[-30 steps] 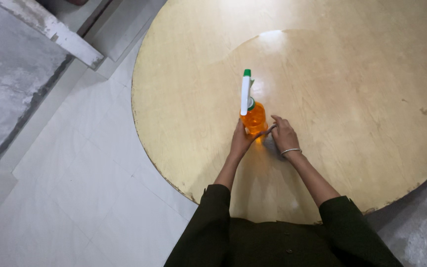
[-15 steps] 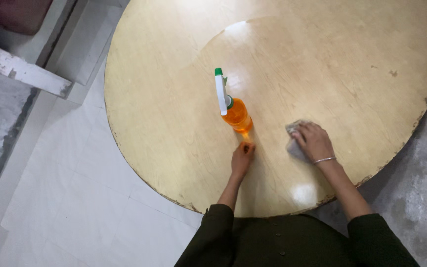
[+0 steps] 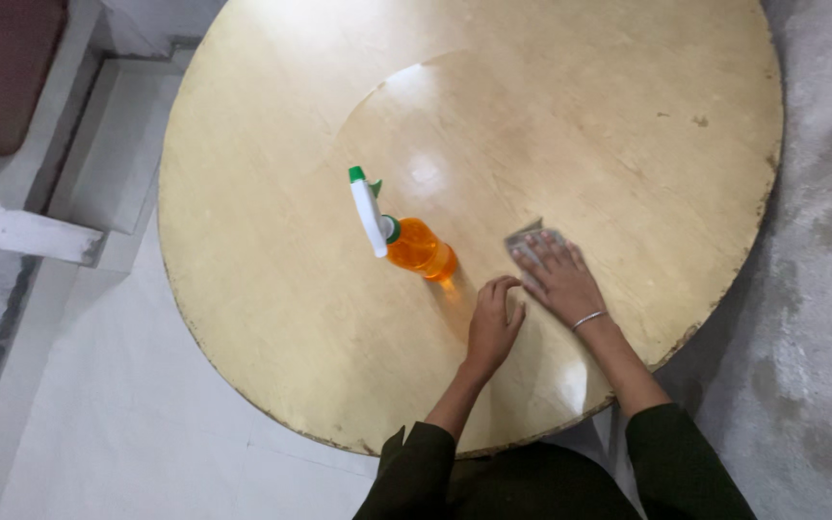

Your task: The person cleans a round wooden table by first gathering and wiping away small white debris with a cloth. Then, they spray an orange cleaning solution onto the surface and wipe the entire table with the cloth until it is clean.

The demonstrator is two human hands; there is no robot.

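A person leans over a round wooden table [image 3: 272, 289], both dark-sleeved arms stretched forward. The right hand [image 3: 559, 279], a bangle at its wrist, lies flat with fingers spread, pressing a small grey cloth [image 3: 524, 241] to the tabletop. The left hand [image 3: 493, 325] rests just beside it, fingers loosely curled and holding nothing. An orange spray bottle [image 3: 414, 246] with a white and green trigger head stands near the left hand, to its far left, apart from both hands.
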